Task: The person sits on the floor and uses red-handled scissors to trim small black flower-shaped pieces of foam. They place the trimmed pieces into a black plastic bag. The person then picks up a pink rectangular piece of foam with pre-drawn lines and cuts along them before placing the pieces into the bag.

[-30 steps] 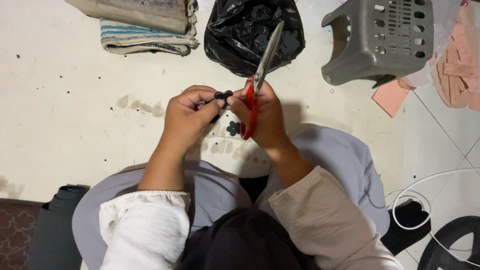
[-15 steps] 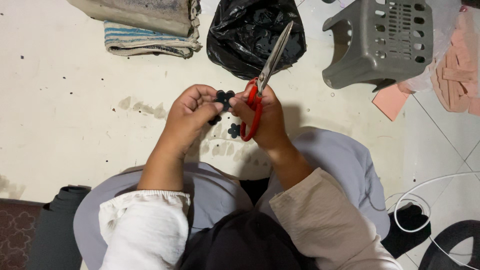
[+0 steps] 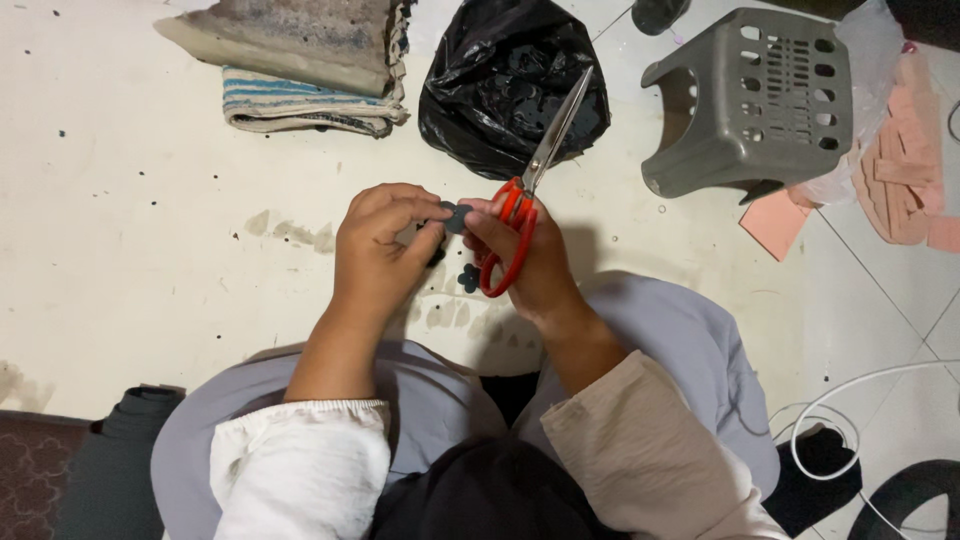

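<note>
Head view: left hand (image 3: pixel 375 250) pinches dark piece (image 3: pixel 457 216); right hand (image 3: pixel 530 262) grips red scissors (image 3: pixel 520 210).

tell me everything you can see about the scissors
The scissors have red loop handles that look like plastic and long silvery metal blades. The blades are closed, or nearly so, and point up and away, tilted right, over the black plastic bag. The right hand holds them by the handles while its fingertips also pinch a small dark piece.
</note>
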Tool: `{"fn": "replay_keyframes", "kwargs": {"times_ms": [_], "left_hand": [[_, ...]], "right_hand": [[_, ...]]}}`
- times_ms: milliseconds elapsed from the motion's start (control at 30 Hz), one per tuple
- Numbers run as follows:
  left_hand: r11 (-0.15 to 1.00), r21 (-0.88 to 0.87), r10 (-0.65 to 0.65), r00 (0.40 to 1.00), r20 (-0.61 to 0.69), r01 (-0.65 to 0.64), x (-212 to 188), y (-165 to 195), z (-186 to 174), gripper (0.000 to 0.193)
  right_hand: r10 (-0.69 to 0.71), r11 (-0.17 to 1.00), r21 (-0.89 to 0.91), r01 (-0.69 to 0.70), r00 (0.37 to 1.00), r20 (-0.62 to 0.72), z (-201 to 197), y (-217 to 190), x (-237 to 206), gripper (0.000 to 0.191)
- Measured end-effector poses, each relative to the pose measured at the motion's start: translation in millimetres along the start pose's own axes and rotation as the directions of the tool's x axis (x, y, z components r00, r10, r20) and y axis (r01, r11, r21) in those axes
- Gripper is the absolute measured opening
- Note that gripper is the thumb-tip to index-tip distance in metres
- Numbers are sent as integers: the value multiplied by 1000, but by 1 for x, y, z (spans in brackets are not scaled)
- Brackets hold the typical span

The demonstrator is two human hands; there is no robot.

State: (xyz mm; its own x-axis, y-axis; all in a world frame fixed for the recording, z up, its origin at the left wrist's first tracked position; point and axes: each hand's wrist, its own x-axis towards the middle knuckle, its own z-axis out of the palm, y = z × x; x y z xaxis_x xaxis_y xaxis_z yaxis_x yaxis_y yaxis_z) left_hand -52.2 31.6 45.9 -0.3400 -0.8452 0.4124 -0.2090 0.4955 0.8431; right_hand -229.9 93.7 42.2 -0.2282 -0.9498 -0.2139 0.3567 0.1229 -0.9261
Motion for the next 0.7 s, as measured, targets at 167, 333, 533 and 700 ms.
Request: {"fn": "replay_keyframes", "kwargs": {"times_ms": [167, 333, 533, 700], "left_hand": [[980, -133, -145, 989, 24, 147, -1, 0, 2, 22], [553, -586, -446, 804, 393, 593, -2, -15, 4, 24], [509, -606, -488, 785, 381, 611, -7, -31, 15, 9], [484, -647, -585, 767, 262, 590, -6, -39, 17, 8]], "right_hand": [[-5, 994, 108, 11, 998, -55, -4, 7, 2, 28], [-191, 981, -16, 191, 981, -23, -6, 13, 1, 31], [-285, 940, -180, 288, 958, 43, -7, 17, 4, 28], [-285, 878, -383, 288, 956, 67, -6, 7, -1, 28]]}}
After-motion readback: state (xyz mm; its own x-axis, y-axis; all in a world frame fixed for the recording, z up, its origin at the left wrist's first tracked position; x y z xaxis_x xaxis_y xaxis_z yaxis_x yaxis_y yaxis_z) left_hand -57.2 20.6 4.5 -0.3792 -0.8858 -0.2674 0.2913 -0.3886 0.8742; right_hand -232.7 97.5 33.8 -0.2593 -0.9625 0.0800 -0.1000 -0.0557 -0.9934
